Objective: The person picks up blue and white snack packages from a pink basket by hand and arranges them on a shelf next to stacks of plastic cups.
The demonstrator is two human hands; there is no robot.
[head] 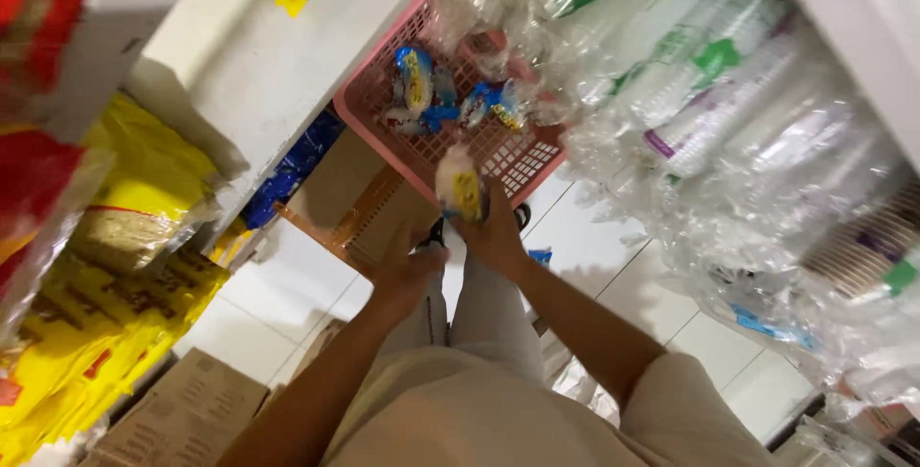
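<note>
Both hands meet below the pink basket (498,156): my right hand (494,232) clasps a white-and-yellow packet (458,184), my left hand (407,271) curls shut beside it.

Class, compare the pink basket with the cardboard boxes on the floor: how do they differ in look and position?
The pink basket is plastic lattice, its bottom partly see-through; the cardboard boxes are brown and solid. The basket sits tilted up at the shelf edge by the right hand; the boxes lie low on the floor. Small wrapped packets show inside the basket; the boxes' contents are hidden. Both are containers.
</note>
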